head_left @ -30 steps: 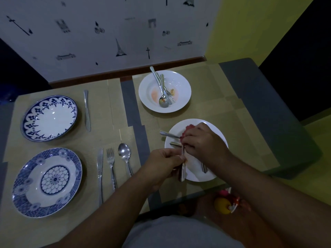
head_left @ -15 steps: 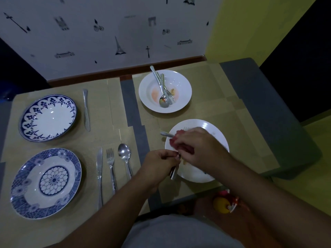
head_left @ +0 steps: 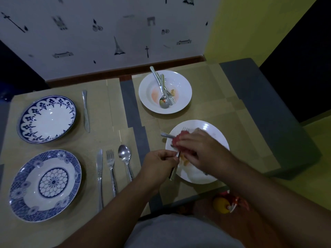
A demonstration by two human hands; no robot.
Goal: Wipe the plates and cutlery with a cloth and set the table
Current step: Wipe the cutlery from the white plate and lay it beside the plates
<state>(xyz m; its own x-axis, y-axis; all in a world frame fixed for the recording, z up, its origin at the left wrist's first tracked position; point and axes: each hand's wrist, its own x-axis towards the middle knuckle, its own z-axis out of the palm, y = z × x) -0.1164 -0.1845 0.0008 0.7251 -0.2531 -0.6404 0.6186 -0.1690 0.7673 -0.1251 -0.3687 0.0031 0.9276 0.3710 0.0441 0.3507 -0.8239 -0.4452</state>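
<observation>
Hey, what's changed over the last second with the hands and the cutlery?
The right hand slid the red cloth a little down the cutlery piece toward the left hand, and the piece's handle end swung slightly left. Fork tines on the near white plate now show. The left hand keeps gripping the handle; the rest has not moved.

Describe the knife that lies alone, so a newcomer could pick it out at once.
On the table, find the far left plate with the blue scalloped rim. The knife lies just right of it. The nearer knife has a fork and spoon beside it; this one lies alone.
</observation>
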